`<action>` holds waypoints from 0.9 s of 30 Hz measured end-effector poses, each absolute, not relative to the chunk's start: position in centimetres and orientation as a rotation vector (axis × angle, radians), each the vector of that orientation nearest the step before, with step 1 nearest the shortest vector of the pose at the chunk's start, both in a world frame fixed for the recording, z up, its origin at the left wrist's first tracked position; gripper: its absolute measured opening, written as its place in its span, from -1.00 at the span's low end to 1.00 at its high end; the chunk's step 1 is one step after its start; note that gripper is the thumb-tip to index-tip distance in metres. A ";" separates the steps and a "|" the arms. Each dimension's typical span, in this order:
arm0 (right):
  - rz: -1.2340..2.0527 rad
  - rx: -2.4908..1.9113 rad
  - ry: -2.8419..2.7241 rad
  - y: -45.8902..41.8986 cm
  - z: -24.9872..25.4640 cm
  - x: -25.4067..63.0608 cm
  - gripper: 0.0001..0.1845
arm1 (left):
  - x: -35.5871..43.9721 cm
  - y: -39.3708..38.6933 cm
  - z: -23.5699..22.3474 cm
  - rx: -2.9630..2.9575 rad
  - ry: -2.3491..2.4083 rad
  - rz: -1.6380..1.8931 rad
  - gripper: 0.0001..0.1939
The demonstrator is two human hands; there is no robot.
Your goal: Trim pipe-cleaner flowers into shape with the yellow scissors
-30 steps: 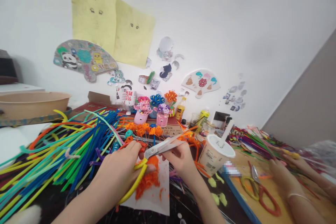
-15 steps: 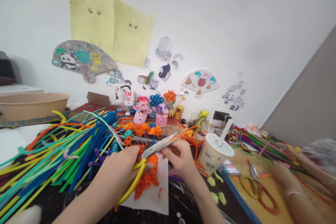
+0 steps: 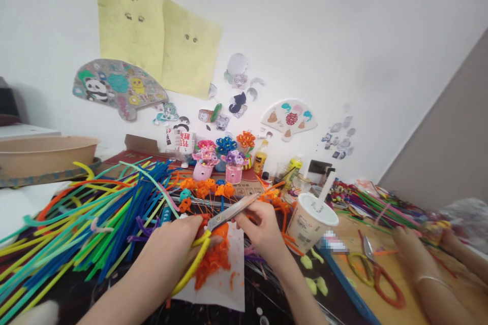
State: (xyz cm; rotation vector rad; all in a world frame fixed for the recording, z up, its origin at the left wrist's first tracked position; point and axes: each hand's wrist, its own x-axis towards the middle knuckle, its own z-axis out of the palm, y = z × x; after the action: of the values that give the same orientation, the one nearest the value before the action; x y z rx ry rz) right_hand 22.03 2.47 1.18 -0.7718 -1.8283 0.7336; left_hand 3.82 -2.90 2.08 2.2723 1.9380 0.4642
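Note:
My left hand is closed around yellow-handled scissors, whose blades point up and to the right. The blades lie close together, their tips next to my right hand. The fingers of that hand are pinched on a thin orange pipe cleaner that runs up and right past the tips. Below both hands, orange fuzz clippings lie on a white sheet of paper. Just behind the hands are several orange pipe-cleaner flowers on thin stems.
At left spreads a big pile of coloured pipe cleaners. A paper cup with a straw stands right of my right hand. Further right lie other scissors, near a co-worker's hands. Finished flower pots and bottles stand behind.
The scissor blades have drawn closer together. My hands have barely moved. The co-worker's hands at right have shifted slightly.

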 end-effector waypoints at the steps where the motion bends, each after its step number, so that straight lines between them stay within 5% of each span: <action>1: 0.745 -0.784 -1.803 2.5 1.2 22.0 -0.79 | 3.7 -2.8 2.1 2.269 1.936 0.474 -0.60; 7: 0.861 -0.768 -1.648 2.3 1.7 22.0 -0.80 | 3.4 -2.4 1.8 2.202 1.899 0.559 -0.61; 15: 1.080 -0.658 -1.605 1.9 1.9 21.5 -0.77 | 3.5 -2.2 2.0 1.760 1.732 1.177 -0.64; 27: 1.173 -0.652 -1.621 1.1 1.5 20.3 -0.76 | 3.9 -2.5 2.3 1.601 1.355 1.050 -0.68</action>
State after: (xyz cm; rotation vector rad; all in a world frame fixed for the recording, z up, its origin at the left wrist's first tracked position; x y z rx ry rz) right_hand 20.27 1.09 1.54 -0.6521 -1.6206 1.1731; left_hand 3.92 -2.52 2.29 1.6014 1.3546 1.0503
